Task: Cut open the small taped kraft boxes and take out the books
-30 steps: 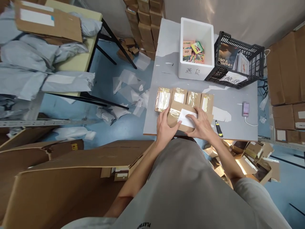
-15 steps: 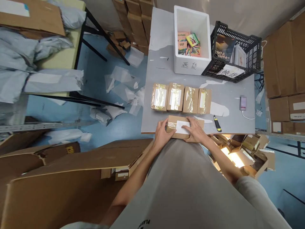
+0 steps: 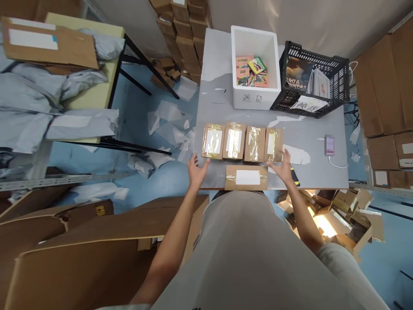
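Observation:
A taped cardboard parcel point(image 3: 246, 177) with a white label lies at the near edge of the grey table point(image 3: 306, 129). Behind it runs a row of several taped parcels point(image 3: 241, 142). My left hand point(image 3: 196, 170) is open, fingers spread, at the left end of that row, close to the leftmost parcel. My right hand point(image 3: 283, 165) is open at the right end, beside the rightmost parcel. Neither hand holds anything.
A white foam box point(image 3: 238, 97) with small colourful packs and a black crate point(image 3: 342, 86) of books stand at the table's back. A phone point(image 3: 329, 145) on a cable and a utility knife point(image 3: 294, 174) lie right. Cardboard boxes and torn wrapping litter the floor.
Both hands let go of the labelled parcel, which now lies flat at the table edge, and have spread outward to the two ends of the parcel row.

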Tool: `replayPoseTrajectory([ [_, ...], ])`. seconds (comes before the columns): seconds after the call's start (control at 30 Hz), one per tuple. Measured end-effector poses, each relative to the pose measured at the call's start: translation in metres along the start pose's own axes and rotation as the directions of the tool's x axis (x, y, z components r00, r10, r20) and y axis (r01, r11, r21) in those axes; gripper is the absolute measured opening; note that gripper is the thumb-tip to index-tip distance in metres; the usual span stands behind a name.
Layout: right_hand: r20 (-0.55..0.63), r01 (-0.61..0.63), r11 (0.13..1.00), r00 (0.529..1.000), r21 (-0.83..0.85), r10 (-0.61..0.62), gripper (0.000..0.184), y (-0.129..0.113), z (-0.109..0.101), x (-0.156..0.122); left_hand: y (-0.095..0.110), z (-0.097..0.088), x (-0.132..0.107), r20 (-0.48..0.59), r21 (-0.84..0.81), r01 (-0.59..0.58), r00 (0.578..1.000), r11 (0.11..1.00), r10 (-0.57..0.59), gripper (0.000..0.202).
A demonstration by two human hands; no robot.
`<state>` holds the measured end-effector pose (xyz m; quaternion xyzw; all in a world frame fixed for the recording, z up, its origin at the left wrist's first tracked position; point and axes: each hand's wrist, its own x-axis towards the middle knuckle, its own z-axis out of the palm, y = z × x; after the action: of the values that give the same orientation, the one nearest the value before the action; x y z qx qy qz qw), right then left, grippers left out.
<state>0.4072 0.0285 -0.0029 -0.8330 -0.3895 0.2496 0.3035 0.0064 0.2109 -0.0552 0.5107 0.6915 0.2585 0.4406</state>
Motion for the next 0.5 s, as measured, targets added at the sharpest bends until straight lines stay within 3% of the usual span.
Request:
replayPoseTrajectory([
  [0.03, -0.062, -0.167, 0.982, 0.983, 0.091, 0.173, 0.114, 0.011, -0.006, 0.012, 0.002, -0.002, 0.016, 0.004, -0.043, 0.060, 0.998, 0.997, -0.060, 0.088],
  [0.1, 0.039, -0.436, 0.850, 0.895, 0.296, 0.445, 0.126, 0.028, -0.006, 0.030, 0.006, -0.001, 0.042, 0.132, -0.124, 0.173, 0.979, 0.977, -0.157, 0.093],
  [0.17, 0.217, -0.557, 0.723, 0.828, 0.408, 0.516, 0.127, 0.038, 0.006, 0.036, 0.009, 0.006, 0.057, 0.296, -0.166, 0.230, 0.939, 0.959, -0.174, 0.095],
  [0.23, 0.290, -0.563, 0.687, 0.826, 0.460, 0.483, 0.121, 0.042, 0.022, 0.034, 0.010, 0.015, 0.063, 0.367, -0.184, 0.213, 0.920, 0.960, -0.134, 0.096],
  [0.33, 0.245, -0.518, 0.670, 0.852, 0.533, 0.464, 0.110, 0.044, 0.039, 0.034, 0.009, 0.026, 0.067, 0.324, -0.190, 0.148, 0.943, 0.971, -0.081, 0.096],
  [0.4, 0.186, -0.477, 0.667, 0.868, 0.572, 0.461, 0.103, 0.045, 0.039, 0.047, 0.014, 0.032, 0.075, 0.293, -0.190, 0.117, 0.954, 0.975, -0.057, 0.096],
  [0.5, 0.146, -0.416, 0.685, 0.897, 0.598, 0.417, 0.097, 0.042, 0.024, 0.090, 0.035, 0.044, 0.096, 0.270, -0.186, 0.057, 0.963, 0.981, -0.005, 0.091],
])
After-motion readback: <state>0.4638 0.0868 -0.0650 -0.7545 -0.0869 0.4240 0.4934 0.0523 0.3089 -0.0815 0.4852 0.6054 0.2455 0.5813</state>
